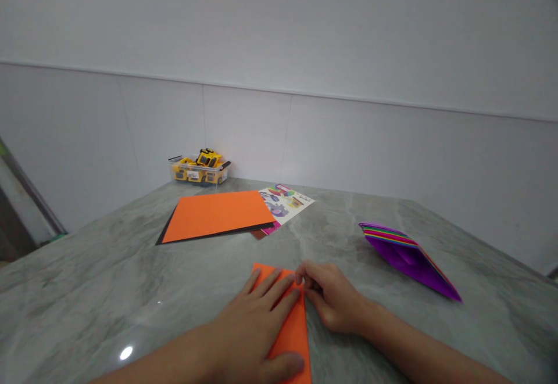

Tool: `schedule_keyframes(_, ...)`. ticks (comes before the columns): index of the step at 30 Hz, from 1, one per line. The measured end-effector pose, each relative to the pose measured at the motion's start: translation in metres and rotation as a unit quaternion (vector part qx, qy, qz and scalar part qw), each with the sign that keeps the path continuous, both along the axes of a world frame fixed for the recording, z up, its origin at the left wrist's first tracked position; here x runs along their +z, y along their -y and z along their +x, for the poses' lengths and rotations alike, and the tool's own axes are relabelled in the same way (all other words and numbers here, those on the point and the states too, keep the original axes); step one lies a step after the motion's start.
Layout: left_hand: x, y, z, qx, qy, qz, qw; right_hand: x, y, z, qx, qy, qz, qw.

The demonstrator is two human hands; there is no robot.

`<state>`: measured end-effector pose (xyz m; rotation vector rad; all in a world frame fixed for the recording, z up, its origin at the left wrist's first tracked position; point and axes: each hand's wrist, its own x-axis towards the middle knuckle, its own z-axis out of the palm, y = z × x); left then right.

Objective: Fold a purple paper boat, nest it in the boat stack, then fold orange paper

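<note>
An orange sheet of paper [293, 337], narrow and apparently folded, lies on the table in front of me. My left hand [250, 326] rests flat across it with the fingers spread, pressing it down and covering much of its left side. At the paper's upper right edge is my right hand [329, 294], its fingers curled and the thumb and forefinger closed at that edge. The fingertips partly hide the corner there.
A large orange sheet [220, 215] lies over a black sheet [213, 235] farther back. Beside them is a printed picture sheet [288, 204]. A clear plastic box [198, 172] holds yellow toy vehicles near the wall. Purple folded paper [405, 259] with rainbow-coloured layers lies on the right of the grey table [108, 291].
</note>
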<state>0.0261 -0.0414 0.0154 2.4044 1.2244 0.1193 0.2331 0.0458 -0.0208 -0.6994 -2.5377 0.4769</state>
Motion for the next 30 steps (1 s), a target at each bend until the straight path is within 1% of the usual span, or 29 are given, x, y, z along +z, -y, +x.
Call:
schedule_keyframes(3, -0.001, 0.000, 0.000, -0.004, -0.002, 0.003, 1.000, -0.001, 0.002, 0.002, 0.019, 0.002, -0.005, 1.000)
schedule_keyframes(9, 0.001, 0.001, -0.001, -0.004, -0.002, 0.004, 1.000, 0.003, 0.007, 0.001, 0.011, 0.015, 0.011, 1.000)
schedule_keyframes(16, -0.002, 0.000, -0.003, -0.013, 0.010, 0.012, 1.000, 0.006, 0.009, 0.001, 0.010, 0.010, -0.002, 1.000)
schedule_keyframes(21, -0.006, 0.000, -0.004, -0.012, 0.010, 0.022, 1.000, 0.009, 0.013, 0.003, 0.043, 0.001, 0.019, 0.999)
schedule_keyframes(25, -0.007, 0.000, -0.003, -0.013, 0.006, 0.023, 1.000, 0.014, 0.015, 0.002, 0.052, 0.014, 0.015, 0.998)
schedule_keyframes(30, -0.005, 0.001, -0.003, -0.016, 0.011, 0.024, 1.000, 0.007, 0.015, 0.005, 0.066, 0.002, 0.045, 0.997)
